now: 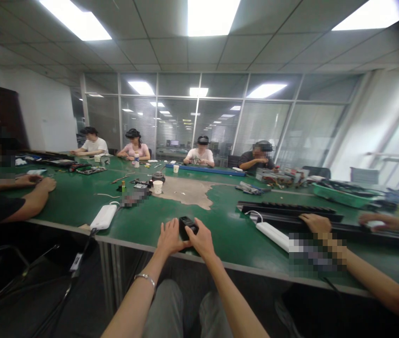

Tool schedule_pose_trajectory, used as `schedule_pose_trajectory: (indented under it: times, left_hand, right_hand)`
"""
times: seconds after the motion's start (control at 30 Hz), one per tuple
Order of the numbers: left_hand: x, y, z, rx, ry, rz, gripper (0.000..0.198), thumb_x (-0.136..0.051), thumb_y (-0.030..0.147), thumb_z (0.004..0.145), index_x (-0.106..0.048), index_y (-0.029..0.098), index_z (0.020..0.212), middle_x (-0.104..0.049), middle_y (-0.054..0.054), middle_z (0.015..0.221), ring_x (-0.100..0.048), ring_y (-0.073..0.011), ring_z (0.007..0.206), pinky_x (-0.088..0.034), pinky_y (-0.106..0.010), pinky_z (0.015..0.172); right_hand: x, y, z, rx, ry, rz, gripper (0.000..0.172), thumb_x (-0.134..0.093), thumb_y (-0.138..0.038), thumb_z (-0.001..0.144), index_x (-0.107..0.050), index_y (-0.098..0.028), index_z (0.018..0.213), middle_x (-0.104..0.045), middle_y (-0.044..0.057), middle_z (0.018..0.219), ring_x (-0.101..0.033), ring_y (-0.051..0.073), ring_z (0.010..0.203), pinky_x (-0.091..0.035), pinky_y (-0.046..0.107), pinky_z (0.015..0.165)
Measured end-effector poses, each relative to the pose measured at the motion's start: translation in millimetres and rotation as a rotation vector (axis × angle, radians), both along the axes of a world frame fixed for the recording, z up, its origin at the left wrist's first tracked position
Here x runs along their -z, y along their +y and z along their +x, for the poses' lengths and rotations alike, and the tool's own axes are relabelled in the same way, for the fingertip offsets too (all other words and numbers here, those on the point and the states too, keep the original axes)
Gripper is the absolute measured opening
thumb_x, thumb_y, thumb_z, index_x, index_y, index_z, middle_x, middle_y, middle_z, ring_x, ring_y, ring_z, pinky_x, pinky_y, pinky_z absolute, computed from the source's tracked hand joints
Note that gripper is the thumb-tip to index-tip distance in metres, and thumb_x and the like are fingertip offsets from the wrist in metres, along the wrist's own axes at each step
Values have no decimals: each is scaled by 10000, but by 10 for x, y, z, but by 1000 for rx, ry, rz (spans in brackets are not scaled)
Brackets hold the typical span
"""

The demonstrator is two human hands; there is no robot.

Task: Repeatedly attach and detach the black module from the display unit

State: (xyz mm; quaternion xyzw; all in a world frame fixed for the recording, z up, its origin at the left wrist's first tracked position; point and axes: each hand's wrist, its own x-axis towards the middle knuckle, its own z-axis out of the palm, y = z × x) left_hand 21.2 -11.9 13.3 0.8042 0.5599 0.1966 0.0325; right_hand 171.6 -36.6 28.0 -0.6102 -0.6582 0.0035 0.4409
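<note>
The person's left hand (pixel 169 238) and right hand (pixel 203 240) are flanking a small black handheld device (pixel 187 226), which is sitting near the edge of the green counter (pixel 227 239). Both hands are touching it with their fingers spread, but the view is not showing whether either grip is clenching it.

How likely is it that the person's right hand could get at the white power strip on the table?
Likely yes: only green tabletop lies between the right hand and the white power strip, and a co-worker's hand rests beyond it.
</note>
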Motion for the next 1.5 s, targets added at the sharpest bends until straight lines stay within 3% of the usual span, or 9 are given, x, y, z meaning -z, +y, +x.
schedule_pose_trajectory:
  times: [0.1, 0.27, 0.6, 0.7, 0.83, 0.97, 1.1, 1.3, 1.5]
  left_hand:
    - [1, 4, 0, 9, -3, 2, 1047, -453, 762, 709, -207, 105, 1486, -273, -167, 1537, -229, -342, 1407, -127, -531, 1158]
    - [-31, -14, 4, 11, 12, 2, 1025, -451, 756, 717, -246, 95, 1473, -279, -182, 1531, -238, -352, 1402, -126, -538, 1155]
    - [-73, -67, 31, -2, 43, 13, 830, -454, 549, 780, -273, 109, 1460, -309, -166, 1519, -249, -327, 1398, -133, -509, 1156]
    - [-59, -51, 33, 3, 46, 16, 818, -443, 569, 789, -295, 111, 1451, -312, -170, 1517, -262, -324, 1392, -139, -504, 1153]
    - [-54, -36, 28, 9, 41, 13, 909, -449, 687, 759, -296, 112, 1447, -318, -180, 1512, -277, -334, 1384, -146, -510, 1149]
    - [-58, -38, 27, 12, 32, 12, 940, -426, 753, 750, -289, 140, 1449, -302, -167, 1524, -262, -330, 1397, -138, -519, 1147]
    - [-76, -35, 33, 16, 38, -11, 1048, -397, 844, 701, -263, 143, 1468, -267, -172, 1542, -234, -355, 1410, -116, -526, 1148]
    - [-107, 22, 34, -16, 37, -97, 1127, -367, 885, 664, -198, 145, 1497, -218, -153, 1566, -203, -356, 1428, -92, -511, 1155]
    - [-89, 61, 28, -30, 23, -93, 1110, -360, 894, 659, -247, 165, 1488, -266, -145, 1551, -239, -349, 1416, -118, -498, 1151]
  right_hand:
    - [47, -13, 24, -31, 25, -21, 446, -554, -372, 815, -628, -123, 1177, -657, 128, 1170, -607, 238, 1113, -438, 357, 999]
    - [111, -65, 58, 35, 81, -43, 508, -599, -415, 786, -605, -136, 1210, -650, 134, 1182, -612, 251, 1102, -452, 374, 972]
    - [198, -167, -102, 103, 78, -35, 494, -586, -398, 807, -572, -153, 1236, -672, 128, 1078, -631, 255, 1014, -470, 348, 884]
    - [204, -171, -108, 115, 100, -37, 483, -588, -393, 805, -579, -154, 1224, -677, 125, 1053, -629, 259, 1006, -464, 354, 891]
    - [94, -175, -118, 84, 200, -14, 466, -587, -412, 806, -596, -165, 1202, -679, 112, 1073, -631, 244, 1007, -463, 349, 901]
    - [-132, -171, -109, 58, 310, 92, 496, -576, -453, 810, -587, -179, 1222, -660, 97, 1147, -623, 221, 1029, -460, 330, 912]
    - [-267, -124, 77, 64, 415, 144, 520, -553, -494, 810, -588, -181, 1224, -679, 82, 1101, -643, 201, 960, -479, 307, 864]
    - [11, -44, 499, 210, 376, 65, 556, -548, -525, 778, -602, -168, 1200, -683, 106, 1076, -648, 236, 941, -479, 345, 840]
    - [225, -40, 586, 260, 253, -6, 524, -544, -494, 798, -598, -163, 1200, -681, 117, 1066, -636, 250, 990, -461, 355, 872]
